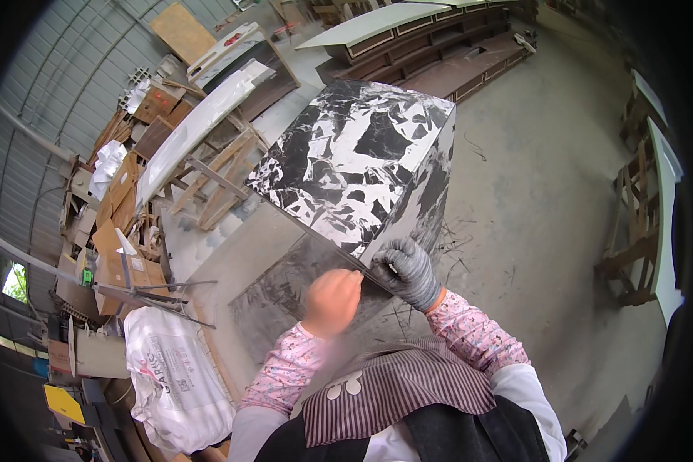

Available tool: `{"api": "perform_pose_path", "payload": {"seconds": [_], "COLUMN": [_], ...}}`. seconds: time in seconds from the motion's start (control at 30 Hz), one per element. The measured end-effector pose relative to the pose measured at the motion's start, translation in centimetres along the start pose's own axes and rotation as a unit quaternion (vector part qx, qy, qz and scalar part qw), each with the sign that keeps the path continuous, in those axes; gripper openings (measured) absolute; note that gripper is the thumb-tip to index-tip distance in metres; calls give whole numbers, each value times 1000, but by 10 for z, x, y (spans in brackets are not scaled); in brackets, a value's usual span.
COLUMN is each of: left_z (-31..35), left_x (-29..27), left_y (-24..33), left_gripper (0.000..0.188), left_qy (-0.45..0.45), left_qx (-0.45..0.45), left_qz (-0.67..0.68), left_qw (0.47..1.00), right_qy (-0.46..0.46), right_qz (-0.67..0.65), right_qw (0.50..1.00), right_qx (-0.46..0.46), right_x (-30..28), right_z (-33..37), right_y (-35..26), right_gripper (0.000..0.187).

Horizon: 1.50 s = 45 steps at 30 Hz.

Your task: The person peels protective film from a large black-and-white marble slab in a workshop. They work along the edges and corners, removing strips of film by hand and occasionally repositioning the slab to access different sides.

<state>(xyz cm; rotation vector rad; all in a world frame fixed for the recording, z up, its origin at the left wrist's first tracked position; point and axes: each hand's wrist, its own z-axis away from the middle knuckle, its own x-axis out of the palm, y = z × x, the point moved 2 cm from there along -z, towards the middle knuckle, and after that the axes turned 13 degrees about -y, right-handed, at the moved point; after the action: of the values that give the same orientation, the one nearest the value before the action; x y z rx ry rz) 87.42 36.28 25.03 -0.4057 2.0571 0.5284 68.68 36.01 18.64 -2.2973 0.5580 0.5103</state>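
A large box-shaped block (346, 158) with a black-and-white marbled surface stands before me, one corner pointing my way. My left hand (333, 302) is bare and closed, its fingertips pinched together just below that near corner; anything between them is too small to name. My right hand (408, 271), in a grey glove, is at the same corner with its fingers curled in toward the thumb. A small pale spot shows between the gloved fingers, but I cannot make out what it is. Floral sleeve covers reach over both forearms.
A white wrapped sack (175, 377) lies at the lower left. Cardboard boxes (123, 269) and a white slab on a wooden trestle (215, 173) line the left side. Long dark cabinets (439, 50) stand at the back, wooden racks (639, 215) at the right. Dark scraps litter the concrete floor.
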Motion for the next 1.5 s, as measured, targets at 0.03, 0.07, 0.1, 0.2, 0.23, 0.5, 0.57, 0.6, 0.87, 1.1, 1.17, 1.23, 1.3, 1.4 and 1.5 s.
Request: {"api": "perform_pose_path", "payload": {"seconds": [0.03,0.07,0.1,0.2,0.23,0.5,0.57,0.6,0.87,1.1,1.17,1.23,1.3,1.4,1.5], "left_z": [-3,-10,-13,-14,-10,34,32,33,51,52,45,37,31,15,5], "left_x": [-5,-15,-19,-21,-16,56,48,45,24,36,44,44,40,35,15], "left_y": [2,4,4,2,1,-6,-1,1,-12,-18,-16,-15,-14,-8,-10], "left_gripper": [29,29,29,30,28,10,9,9,5,6,6,9,8,12,28], "left_qy": [13,26,38,38,28,-43,-52,-59,-17,33,46,79,96,241,274], "left_qx": [4,7,10,21,17,-171,-173,-174,-223,-266,-256,-247,-244,-224,-129], "left_qz": [2,3,4,8,8,182,211,225,324,588,606,605,635,539,245], "left_qw": [1000,1000,999,999,999,967,961,957,919,763,752,753,726,776,921], "right_qy": [8,16,23,20,34,-75,-66,-60,-244,-122,-168,-175,-187,-223,-236], "right_qz": [-10,-21,-32,-28,-14,-28,-32,-35,94,-59,-19,-37,-19,82,131], "right_qw": [1000,1000,999,999,999,991,993,993,954,975,969,961,962,961,957], "right_qx": [-6,-12,-19,-27,-35,108,98,95,149,179,182,211,197,144,104], "right_x": [-4,-9,-12,-10,-6,17,-3,-10,-26,-37,-41,-42,-47,-52,-57], "right_z": [-5,-16,-20,-20,-13,55,39,34,53,5,-9,-16,-25,-45,-66], "right_y": [-4,-10,-13,-10,-5,20,-7,-20,-1,-55,-63,-68,-76,-86,-98], "right_gripper": [26,26,26,27,27,23,24,24,21,19,15,15,14,14,14]}}
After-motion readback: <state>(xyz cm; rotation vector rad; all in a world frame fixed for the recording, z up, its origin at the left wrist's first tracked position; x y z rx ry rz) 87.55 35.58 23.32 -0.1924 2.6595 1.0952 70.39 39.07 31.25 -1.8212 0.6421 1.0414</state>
